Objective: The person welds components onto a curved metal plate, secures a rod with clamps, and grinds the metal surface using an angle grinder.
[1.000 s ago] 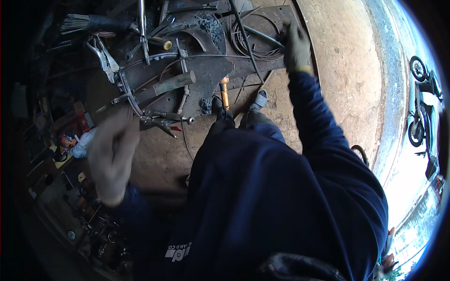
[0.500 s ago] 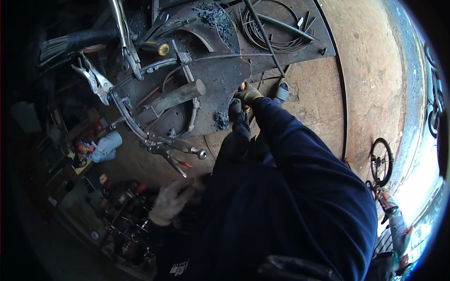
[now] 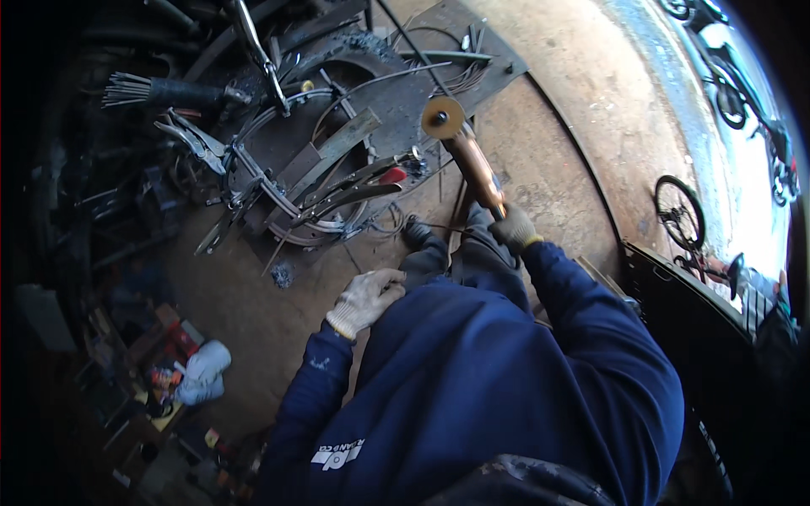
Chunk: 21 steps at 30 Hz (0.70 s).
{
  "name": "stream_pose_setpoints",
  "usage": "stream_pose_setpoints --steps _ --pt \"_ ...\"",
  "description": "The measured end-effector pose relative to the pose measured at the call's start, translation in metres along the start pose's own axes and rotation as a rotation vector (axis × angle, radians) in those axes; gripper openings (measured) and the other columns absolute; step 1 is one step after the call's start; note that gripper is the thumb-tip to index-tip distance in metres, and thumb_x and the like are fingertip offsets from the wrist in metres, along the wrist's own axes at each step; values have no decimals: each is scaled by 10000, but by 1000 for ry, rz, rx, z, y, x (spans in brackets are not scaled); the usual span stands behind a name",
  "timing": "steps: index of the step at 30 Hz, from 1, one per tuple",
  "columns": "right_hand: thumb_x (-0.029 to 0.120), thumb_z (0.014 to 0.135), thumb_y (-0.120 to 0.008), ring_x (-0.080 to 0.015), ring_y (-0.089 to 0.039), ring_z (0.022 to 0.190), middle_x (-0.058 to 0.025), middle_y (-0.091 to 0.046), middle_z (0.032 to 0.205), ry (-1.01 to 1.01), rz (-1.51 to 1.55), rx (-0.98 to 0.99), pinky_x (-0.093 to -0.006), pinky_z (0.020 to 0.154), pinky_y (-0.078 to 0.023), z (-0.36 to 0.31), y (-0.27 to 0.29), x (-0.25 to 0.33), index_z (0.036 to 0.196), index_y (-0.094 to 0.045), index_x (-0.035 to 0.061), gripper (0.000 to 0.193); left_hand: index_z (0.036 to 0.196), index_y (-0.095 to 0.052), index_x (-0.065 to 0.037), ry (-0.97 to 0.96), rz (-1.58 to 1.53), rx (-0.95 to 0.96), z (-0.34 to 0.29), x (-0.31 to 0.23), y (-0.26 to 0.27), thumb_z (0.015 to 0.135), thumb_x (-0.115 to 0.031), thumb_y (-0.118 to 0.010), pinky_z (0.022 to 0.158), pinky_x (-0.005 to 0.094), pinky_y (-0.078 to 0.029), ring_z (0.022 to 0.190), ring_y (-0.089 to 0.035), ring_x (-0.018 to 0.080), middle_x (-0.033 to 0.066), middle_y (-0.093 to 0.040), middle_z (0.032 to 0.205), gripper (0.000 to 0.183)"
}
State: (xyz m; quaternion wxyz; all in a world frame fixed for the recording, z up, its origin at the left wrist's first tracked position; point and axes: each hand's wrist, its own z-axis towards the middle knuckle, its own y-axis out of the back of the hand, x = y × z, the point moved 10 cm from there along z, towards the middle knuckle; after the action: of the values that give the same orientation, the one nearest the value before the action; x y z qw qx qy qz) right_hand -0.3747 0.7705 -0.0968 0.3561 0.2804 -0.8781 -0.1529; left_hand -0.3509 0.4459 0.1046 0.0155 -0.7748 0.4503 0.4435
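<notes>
My right hand (image 3: 513,229), in a knit work glove, grips the rear end of an angle grinder (image 3: 475,167). The grinder is raised, its round tan disc (image 3: 440,123) pointing away from me beside the metal table. Empty and loosely open, my gloved left hand (image 3: 367,301) rests in front of my body. On the table (image 3: 396,110) lies a curved metal ring frame (image 3: 245,173) with locking pliers (image 3: 198,143) clamped to it. More locking pliers (image 3: 354,187) sit at its near side, close to a flat metal bar (image 3: 337,152).
A wire brush-like bundle of rods (image 3: 131,90) lies at the far left. Coiled wire (image 3: 460,80) rests on the table's right end. Clutter and a pale cloth bundle (image 3: 203,371) stand lower left. A bicycle (image 3: 680,212) and a dark panel (image 3: 683,295) are at the right.
My right hand has lifted the grinder from low beside the table into full view. My left hand has moved right and up in the picture. The view has shifted, and the pliers appear rearranged.
</notes>
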Motion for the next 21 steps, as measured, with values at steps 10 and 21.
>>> stream_pose_setpoints --steps 10,21 --pt "234 774 -759 -413 -700 901 -243 -700 915 -49 137 -645 -472 752 -553 -172 128 45 1088 -612 13 411 1414 -472 3 -299 -46 65 122 -183 -60 801 -521 -772 950 429 -516 1178 -634 314 251 -632 1269 861" --pt "227 816 -786 -210 -675 892 -129 -670 1069 378 1053 -122 -373 769 -577 -205 166 128 1342 -488 3 645 1143 -608 -9 -505 -1029 137 152 -323 -46 858 -394 -811 692 311 -592 787 -692 177 80 -692 938 520"
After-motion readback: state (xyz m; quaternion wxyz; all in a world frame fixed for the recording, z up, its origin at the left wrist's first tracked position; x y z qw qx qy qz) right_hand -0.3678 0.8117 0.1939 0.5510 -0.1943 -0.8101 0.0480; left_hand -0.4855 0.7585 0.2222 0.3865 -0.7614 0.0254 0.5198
